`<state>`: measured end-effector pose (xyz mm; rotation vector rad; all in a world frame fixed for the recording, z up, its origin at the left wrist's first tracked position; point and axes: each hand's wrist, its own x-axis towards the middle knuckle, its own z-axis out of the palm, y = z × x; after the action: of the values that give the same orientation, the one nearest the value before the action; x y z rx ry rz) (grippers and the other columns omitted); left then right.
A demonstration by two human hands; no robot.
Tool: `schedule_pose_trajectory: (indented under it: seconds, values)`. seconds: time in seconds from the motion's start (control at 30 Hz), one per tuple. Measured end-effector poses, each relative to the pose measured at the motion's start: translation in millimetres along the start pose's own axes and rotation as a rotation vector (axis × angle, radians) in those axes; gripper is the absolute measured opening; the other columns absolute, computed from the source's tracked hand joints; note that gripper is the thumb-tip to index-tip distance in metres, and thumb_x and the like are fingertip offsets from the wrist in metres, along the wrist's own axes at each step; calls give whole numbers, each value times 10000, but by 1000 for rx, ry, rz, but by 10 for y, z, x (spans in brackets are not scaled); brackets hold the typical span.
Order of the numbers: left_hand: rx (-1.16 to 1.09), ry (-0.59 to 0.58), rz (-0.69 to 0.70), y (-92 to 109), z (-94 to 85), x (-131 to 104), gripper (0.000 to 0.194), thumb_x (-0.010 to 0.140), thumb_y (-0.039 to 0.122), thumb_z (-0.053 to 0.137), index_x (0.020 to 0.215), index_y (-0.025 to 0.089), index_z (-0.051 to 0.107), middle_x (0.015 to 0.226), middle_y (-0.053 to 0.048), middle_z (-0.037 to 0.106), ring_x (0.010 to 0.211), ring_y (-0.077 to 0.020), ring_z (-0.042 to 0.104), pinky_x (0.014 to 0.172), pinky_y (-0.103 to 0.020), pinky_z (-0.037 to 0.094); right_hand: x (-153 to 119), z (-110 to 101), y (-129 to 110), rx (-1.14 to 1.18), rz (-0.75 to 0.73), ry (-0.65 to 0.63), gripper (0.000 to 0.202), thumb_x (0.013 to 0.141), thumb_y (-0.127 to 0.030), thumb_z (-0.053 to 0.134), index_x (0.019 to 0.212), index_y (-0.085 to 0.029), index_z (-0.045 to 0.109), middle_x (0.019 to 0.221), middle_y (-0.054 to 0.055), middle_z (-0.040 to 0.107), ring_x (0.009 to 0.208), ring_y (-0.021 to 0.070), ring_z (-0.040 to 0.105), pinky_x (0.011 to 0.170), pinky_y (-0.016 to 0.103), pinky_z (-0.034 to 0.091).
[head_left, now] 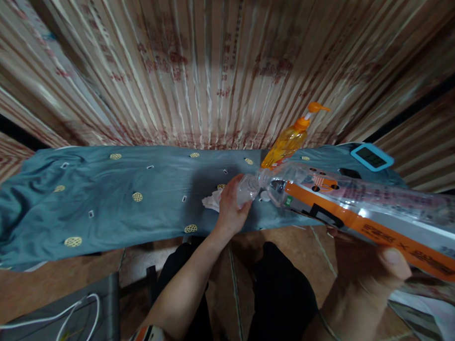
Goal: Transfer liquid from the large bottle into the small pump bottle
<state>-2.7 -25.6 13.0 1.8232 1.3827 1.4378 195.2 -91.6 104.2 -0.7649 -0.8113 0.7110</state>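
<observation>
My right hand (373, 265) is closed round a large clear plastic bottle (360, 205) with an orange and grey label. That bottle lies tilted, nearly level, its neck pointing left. A small clear bottle (248, 187) is gripped in my left hand (231, 208), its mouth up against the large bottle's mouth; whether liquid passes between them cannot be made out. Beside my left hand lies a crumpled white tissue (210, 201). A small white round cap (264, 195) rests on the cloth under the large bottle's neck.
Just behind the bottles stands an orange pump bottle (286, 145) with yellow liquid. A blue-framed digital display (372, 157) and a dark flat object (350, 173) are at the right. Teal patterned cloth (111, 191) covers the narrow table, backed by a pleated curtain (201, 65). A white cable (39, 320) crosses a grey seat.
</observation>
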Motion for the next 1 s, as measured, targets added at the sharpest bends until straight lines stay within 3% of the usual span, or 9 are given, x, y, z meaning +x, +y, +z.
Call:
schedule_pose_trajectory:
  seconds: [0.53, 0.83, 1.0]
  values:
    - [7, -7, 13, -10, 0, -7, 581, 787, 243, 606, 1327, 204, 392, 1344, -120, 530, 1238, -283, 502, 1033, -495, 410, 13, 21, -8, -39, 4, 18, 514, 415, -397, 817, 892, -243, 702, 797, -32, 641, 608, 163, 563, 396, 278, 428]
    - [3, -1, 12, -18, 4, -14, 575, 796, 276, 602, 1326, 202, 391, 1344, -128, 530, 1236, -283, 505, 1027, -490, 416, -7, 27, -18, -52, 10, 18, 322, 453, -393, 786, 720, -254, 671, 720, -39, 622, 565, 149, 548, 409, 280, 469]
    - [9, -8, 4, -4, -5, -8, 576, 803, 295, 599, 1332, 208, 388, 1348, -124, 526, 1240, -283, 502, 1033, -489, 411, -4, 36, -24, -40, 5, 41, 488, 421, -374, 795, 882, -240, 706, 775, -33, 642, 577, 142, 551, 388, 260, 455]
